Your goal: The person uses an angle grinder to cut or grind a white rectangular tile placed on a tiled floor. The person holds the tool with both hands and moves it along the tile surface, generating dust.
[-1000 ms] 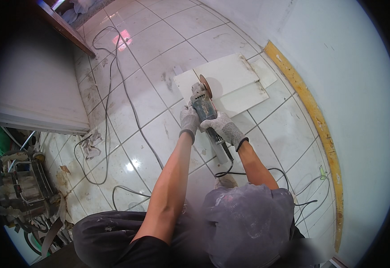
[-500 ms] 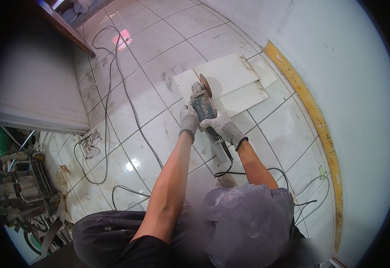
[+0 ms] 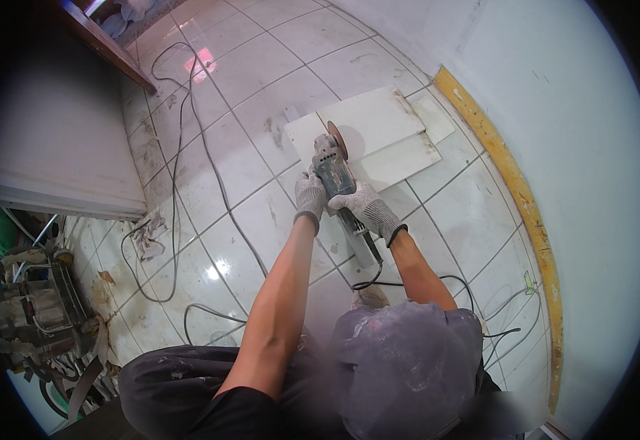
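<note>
Both my hands, in grey knit gloves, grip a dark green angle grinder (image 3: pixel 335 174). My left hand (image 3: pixel 310 195) wraps the left side of its body, close behind the gear head. Farther back, my right hand (image 3: pixel 367 207) closes round the body from the right. The grinder's thin brown disc (image 3: pixel 337 140) stands on edge at the far end, over a white tile (image 3: pixel 378 121). A dark line runs in the tile just beyond the disc. Whether the disc touches the tile I cannot tell. A second white tile piece (image 3: pixel 400 164) lies alongside, nearer and to the right.
A black power cord (image 3: pixel 426 282) trails from the grinder past my right knee. Another long cable (image 3: pixel 221 180) loops over the tiled floor at left. A yellow-brown strip (image 3: pixel 519 198) edges the right wall. Cluttered equipment (image 3: pixel 37 304) stands at lower left, near a crumpled rag (image 3: pixel 150 236).
</note>
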A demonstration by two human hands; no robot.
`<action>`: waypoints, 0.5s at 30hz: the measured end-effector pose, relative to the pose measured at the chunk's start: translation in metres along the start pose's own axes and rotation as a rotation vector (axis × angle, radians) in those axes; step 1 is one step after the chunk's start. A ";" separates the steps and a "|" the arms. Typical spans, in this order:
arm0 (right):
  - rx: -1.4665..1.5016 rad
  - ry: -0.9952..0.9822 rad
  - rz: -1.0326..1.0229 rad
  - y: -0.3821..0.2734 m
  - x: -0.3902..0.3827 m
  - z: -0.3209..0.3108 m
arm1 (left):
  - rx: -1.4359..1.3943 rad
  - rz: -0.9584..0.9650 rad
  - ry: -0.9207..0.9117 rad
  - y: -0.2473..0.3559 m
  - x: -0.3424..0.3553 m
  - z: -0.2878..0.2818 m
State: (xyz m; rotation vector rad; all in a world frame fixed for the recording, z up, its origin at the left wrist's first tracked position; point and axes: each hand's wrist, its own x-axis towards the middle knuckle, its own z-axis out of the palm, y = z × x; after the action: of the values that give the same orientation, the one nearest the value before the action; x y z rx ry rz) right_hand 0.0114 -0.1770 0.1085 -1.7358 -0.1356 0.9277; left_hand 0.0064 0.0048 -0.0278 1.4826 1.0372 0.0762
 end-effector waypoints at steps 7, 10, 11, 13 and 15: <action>0.035 0.028 0.014 0.003 -0.006 -0.004 | -0.019 -0.046 -0.027 0.016 -0.024 0.005; 0.018 -0.007 -0.003 -0.002 -0.001 0.001 | -0.020 -0.017 0.014 0.006 -0.003 -0.002; 0.008 -0.009 0.005 0.000 -0.001 -0.001 | -0.024 -0.023 0.008 0.004 -0.003 0.001; 0.006 0.002 0.018 0.005 -0.002 -0.006 | -0.033 -0.032 0.000 0.000 -0.003 0.007; 0.005 -0.001 0.014 -0.001 -0.002 -0.002 | -0.061 -0.014 0.009 -0.003 0.004 0.003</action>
State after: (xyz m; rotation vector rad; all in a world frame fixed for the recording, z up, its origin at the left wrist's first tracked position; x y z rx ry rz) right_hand 0.0114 -0.1792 0.1110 -1.7338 -0.1222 0.9386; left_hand 0.0091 0.0045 -0.0336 1.4210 1.0443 0.1036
